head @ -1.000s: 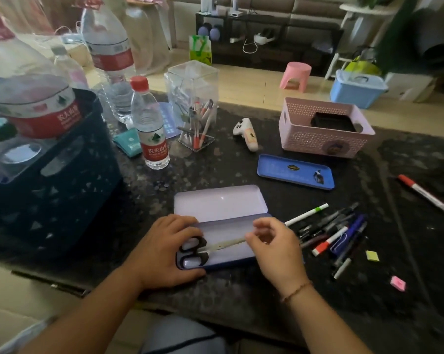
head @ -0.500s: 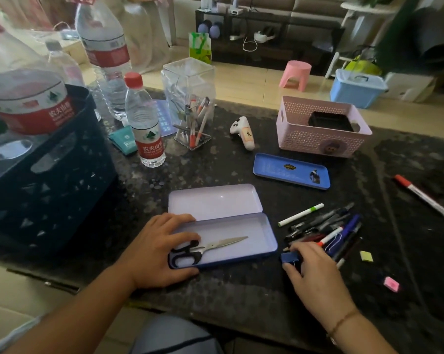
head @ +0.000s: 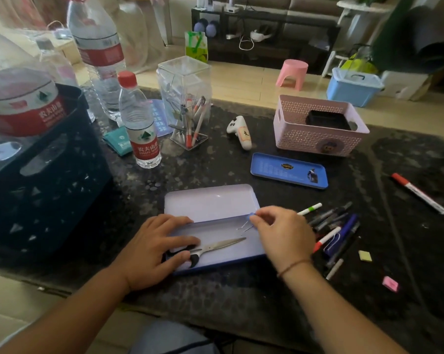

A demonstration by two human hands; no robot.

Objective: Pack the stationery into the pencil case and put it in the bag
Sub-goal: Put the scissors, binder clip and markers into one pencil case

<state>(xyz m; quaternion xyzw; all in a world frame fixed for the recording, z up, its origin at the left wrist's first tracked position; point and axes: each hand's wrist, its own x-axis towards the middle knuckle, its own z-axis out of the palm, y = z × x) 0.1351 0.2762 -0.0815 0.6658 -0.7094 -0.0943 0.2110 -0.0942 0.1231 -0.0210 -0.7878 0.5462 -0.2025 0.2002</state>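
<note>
**R hand back over case w/ binder clip**

Since prev. frame: right hand has left the pen pile and come back over the open pencil case, now at the far-right corner of the tray. R fingers pinch a small blue binder clip; its wire handles hang just above the tray floor. Left hand unchanged: fingers laid flat, not curled, resting on the near-left end of the case and covering the scissors' black handles. Scissors lie in the tray, blades pointing right. Case lid is folded flat on the counter behind the tray. Pens, approx. a dozen, lie loose just right of the case. Red-capped marker lies well apart at far right. Pink eraser and yellow note sit near the pens. Blue tin lid lies behind, near the pink basket.
</note>
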